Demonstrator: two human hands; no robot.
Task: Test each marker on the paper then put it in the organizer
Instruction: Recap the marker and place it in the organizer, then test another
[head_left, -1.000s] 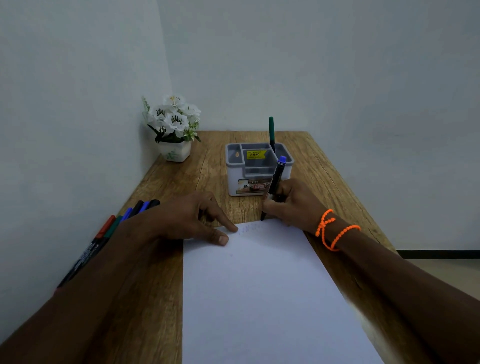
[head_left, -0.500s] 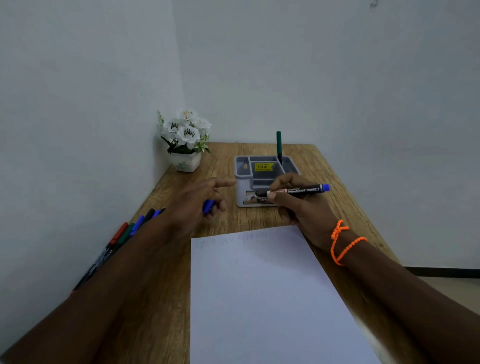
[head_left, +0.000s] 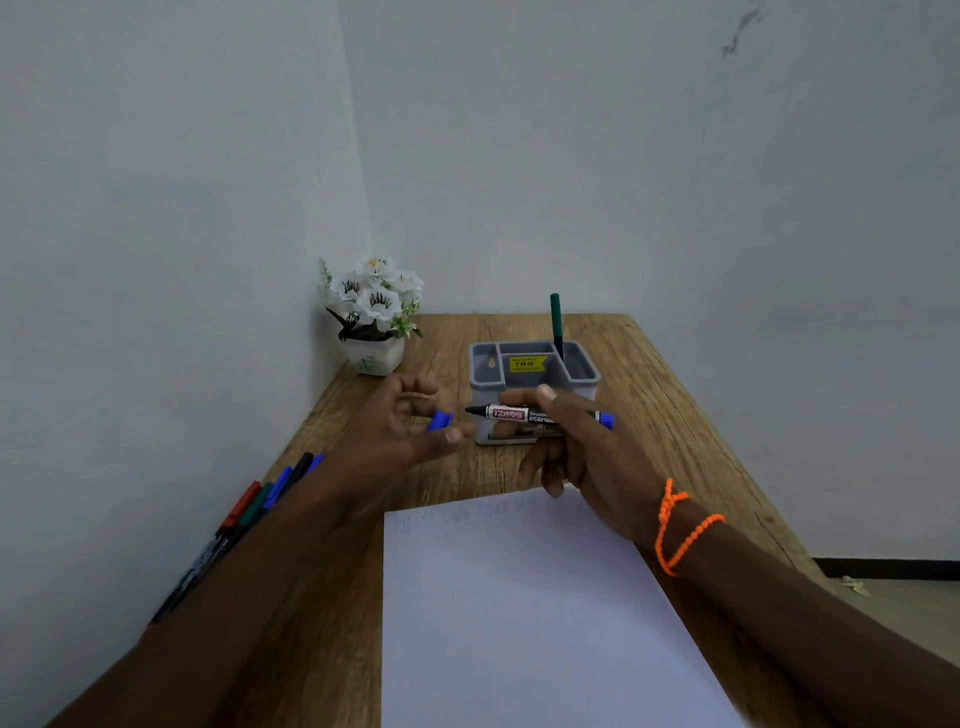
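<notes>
We worked at a wooden counter (head_left: 675, 395) set into a corner of pale walls. One grey organizer (head_left: 535, 366) stood toward its far end, with one green marker (head_left: 557, 325) upright inside it. Left of the organizer stood one pot of white flowers (head_left: 375, 319). Nearer than the organizer lay one sheet of paper (head_left: 519, 613). In front of the organizer, our right hand (head_left: 582, 452) had its grip clamped on one uncapped blue marker (head_left: 519, 414), held level; our left hand (head_left: 400, 431) pinched its blue cap (head_left: 440, 420). Along the wall left of the paper lay a row of markers (head_left: 260, 501), partly hidden by our forearm; we could not count them.
</notes>
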